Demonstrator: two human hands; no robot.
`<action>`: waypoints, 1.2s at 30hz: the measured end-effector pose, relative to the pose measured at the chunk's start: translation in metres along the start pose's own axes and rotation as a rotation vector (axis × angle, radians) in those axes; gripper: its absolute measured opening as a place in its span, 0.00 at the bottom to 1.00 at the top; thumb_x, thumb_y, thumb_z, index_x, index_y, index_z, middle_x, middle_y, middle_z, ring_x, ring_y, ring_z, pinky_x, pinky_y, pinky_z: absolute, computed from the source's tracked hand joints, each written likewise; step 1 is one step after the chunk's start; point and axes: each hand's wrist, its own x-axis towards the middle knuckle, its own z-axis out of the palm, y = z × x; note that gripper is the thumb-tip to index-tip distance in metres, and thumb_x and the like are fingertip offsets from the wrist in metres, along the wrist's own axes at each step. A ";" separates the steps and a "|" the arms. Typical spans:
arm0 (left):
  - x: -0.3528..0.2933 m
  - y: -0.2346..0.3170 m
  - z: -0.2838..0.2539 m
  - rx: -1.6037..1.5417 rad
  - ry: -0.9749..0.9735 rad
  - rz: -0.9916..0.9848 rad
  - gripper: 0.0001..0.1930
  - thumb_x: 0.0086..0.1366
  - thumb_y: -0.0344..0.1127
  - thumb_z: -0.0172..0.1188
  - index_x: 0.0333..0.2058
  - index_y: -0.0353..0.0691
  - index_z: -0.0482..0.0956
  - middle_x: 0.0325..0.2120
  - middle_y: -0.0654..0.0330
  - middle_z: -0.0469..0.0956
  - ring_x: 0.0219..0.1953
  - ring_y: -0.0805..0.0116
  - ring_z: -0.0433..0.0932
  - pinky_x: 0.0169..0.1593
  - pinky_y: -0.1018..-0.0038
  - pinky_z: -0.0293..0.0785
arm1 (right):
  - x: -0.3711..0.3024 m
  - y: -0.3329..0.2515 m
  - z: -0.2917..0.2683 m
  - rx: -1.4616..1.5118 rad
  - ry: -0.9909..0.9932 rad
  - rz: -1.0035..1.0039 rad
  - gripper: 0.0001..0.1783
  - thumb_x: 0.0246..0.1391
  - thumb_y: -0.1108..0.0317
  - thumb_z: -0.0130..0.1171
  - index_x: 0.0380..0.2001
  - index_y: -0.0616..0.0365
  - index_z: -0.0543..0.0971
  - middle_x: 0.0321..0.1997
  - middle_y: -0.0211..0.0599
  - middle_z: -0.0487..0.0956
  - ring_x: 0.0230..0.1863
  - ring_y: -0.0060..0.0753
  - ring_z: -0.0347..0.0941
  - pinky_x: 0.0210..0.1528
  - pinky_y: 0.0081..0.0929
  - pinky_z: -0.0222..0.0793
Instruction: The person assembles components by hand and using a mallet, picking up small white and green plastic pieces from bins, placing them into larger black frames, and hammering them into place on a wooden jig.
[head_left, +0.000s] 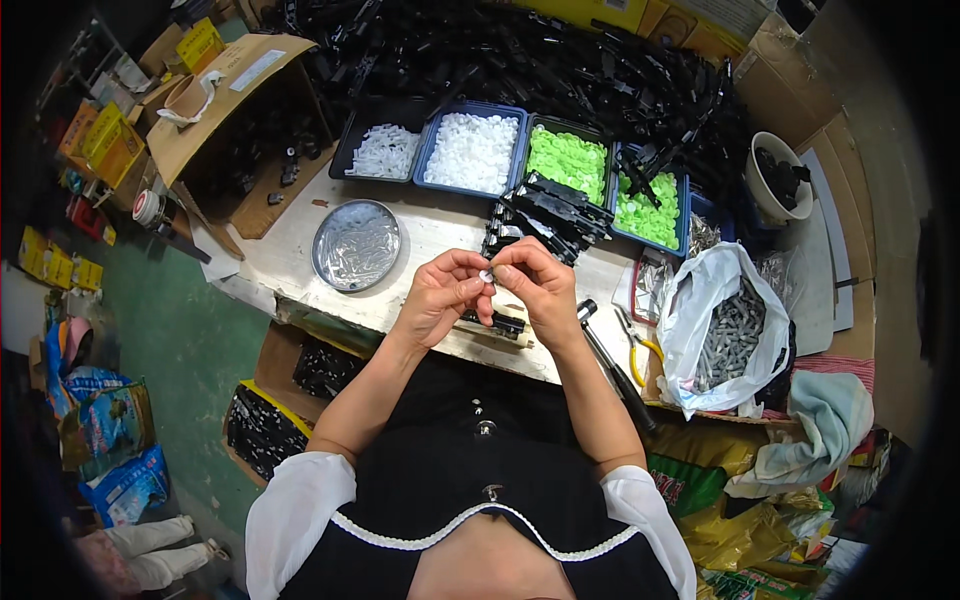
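My left hand (pixel 442 294) and my right hand (pixel 537 285) meet over the front of the workbench (pixel 440 235), fingertips pinched together on a small white round part (pixel 487 275). A black plastic piece (pixel 497 322) lies on the bench just under my hands. Behind them is a stack of black plastic pieces (pixel 548 212). At the back stand trays of white parts (pixel 472 151), clear white parts (pixel 385 152) and green parts (pixel 567 160), with more green parts (pixel 648 208) to the right.
A round metal tin (pixel 356 245) of small clear parts sits left of my hands. A hammer (pixel 612 362), yellow-handled pliers (pixel 637 350) and a white bag of grey metal pieces (pixel 728 332) lie to the right. A cardboard box (pixel 235 120) stands at the left, a heap of black parts (pixel 520 60) behind.
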 end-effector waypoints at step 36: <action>-0.007 -0.018 0.003 0.283 0.125 0.061 0.11 0.59 0.26 0.55 0.41 0.29 0.74 0.24 0.56 0.76 0.22 0.72 0.75 0.25 0.76 0.76 | -0.015 0.012 0.000 -0.647 0.102 -0.346 0.06 0.42 0.78 0.58 0.26 0.61 0.73 0.26 0.39 0.72 0.28 0.39 0.69 0.30 0.30 0.61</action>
